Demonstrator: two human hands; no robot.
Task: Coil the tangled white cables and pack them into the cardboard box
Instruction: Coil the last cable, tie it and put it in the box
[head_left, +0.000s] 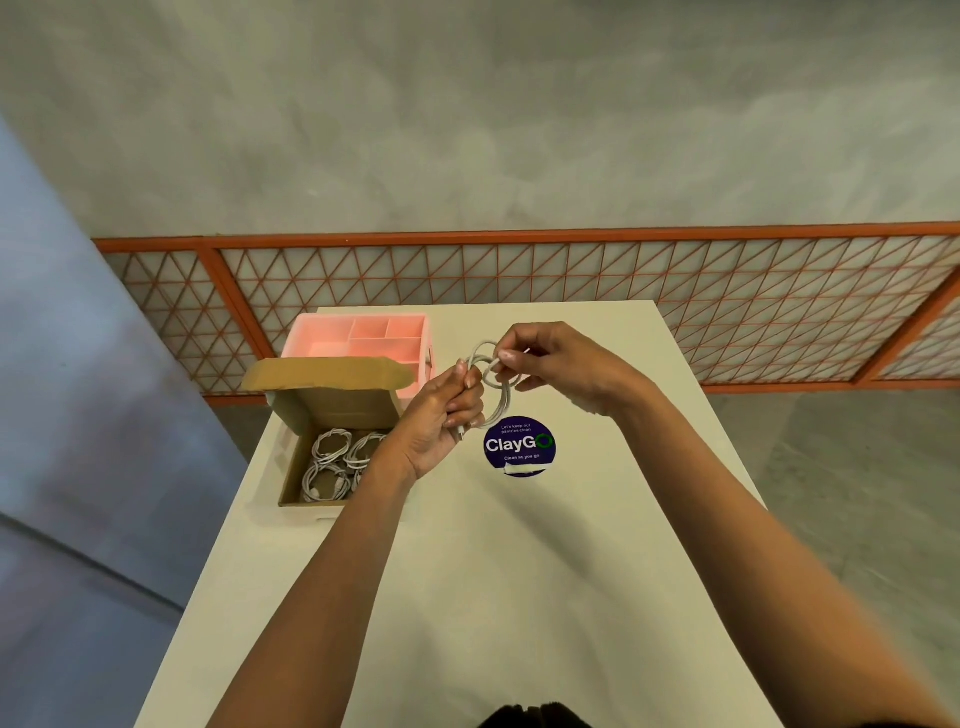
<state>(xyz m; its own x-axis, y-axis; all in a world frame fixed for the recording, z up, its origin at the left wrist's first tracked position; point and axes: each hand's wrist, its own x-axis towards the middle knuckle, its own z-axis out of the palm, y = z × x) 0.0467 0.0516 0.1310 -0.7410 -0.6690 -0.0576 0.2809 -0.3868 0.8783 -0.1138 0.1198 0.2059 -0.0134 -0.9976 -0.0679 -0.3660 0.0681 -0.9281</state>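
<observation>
"Four or so coils (337, 457) lie in the cardboard box (332, 410) by my count. The left forearm hides the box's right side, so there may be more."

"And the one being worked?"

"A white cable (493, 384), held in the air just right of the box, above the table (467, 571). The left hand (441, 415) has its fingers curled round one side of the loops, which I take to be what stops them springing apart; a plug end pokes out below that hand. The right hand (561, 364) pinches the cable's other end between thumb and fingertip, I'd guess to wrap or tuck it round the loops."

"Why so near the box?"

"A short trip, I reckon — the flap stands up on the box's far side, so the way in from the right is open."

"Anything in the way?"

"A pink divided tray (358, 338) sits right behind the box; touching or not, I can't tell. A round blue sticker (519, 446) lies flat on the table right of the box, under the hands. Neither blocks the drop — the squeeze is inside, where coils cover most of the floor I can see."
</observation>
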